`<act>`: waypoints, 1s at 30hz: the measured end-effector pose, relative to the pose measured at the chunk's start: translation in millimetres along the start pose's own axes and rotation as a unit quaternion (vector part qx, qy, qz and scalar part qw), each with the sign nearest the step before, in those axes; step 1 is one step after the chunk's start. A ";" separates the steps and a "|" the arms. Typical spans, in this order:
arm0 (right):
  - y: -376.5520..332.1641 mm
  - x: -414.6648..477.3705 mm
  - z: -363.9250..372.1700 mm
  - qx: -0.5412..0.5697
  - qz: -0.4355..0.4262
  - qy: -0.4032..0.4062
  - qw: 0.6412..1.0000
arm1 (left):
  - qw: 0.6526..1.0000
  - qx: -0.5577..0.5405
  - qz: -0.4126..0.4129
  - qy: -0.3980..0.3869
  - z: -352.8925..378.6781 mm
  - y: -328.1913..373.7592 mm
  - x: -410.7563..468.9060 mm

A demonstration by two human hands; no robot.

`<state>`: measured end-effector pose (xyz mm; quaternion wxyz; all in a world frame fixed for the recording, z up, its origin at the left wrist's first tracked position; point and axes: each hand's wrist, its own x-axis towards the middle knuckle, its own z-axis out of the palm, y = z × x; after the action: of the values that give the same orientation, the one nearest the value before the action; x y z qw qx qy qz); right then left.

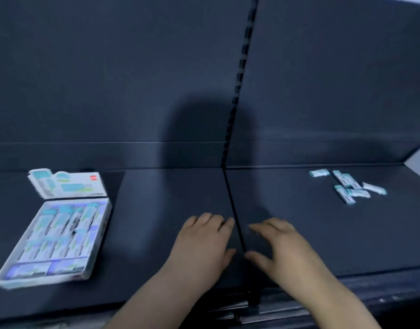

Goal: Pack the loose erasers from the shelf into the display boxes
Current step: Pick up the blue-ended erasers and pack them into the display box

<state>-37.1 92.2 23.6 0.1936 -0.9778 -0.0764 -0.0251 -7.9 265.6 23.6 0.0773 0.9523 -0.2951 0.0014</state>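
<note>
Resting flat on a dark matte shelf (156, 210), a person's left hand (204, 243) and right hand (280, 248) lie on either side of the black seam (232, 210) that splits the shelf boards. The fingers of both are spread and loose, and neither holds anything.

Well to the right of the seam, toward the back wall, sits a small scatter of loose erasers (349, 186), short white bars in teal-and-white paper sleeves, none of them touched. Well to the left of the seam lies the white cardboard display box (101, 236), its printed lid (69, 184) flipped up at the rear. Its rows look largely filled, though blur hides any gaps.

The erasers look light and firm, with sleeves that may slide. A pinch across the narrow sides at mid-length should hold one.

They lie flat with their long axes in different directions. The rearmost runs roughly along the back wall, while most of the others slant, some touching or overlapping.

The box sits skewed, its long side angling toward the seam as it runs back. Most packed erasers point along that side.
</note>
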 end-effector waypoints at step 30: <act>324.6 -21.7 -95.4 0.058 0.000 -0.023 0.998 | 0.997 -0.003 -0.071 -0.031 66.0 255.6 194.9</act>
<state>-8.7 -243.8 -11.7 0.2484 -0.9652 -0.0820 0.0018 6.5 -61.7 5.2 0.0707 0.9702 -0.2291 -0.0349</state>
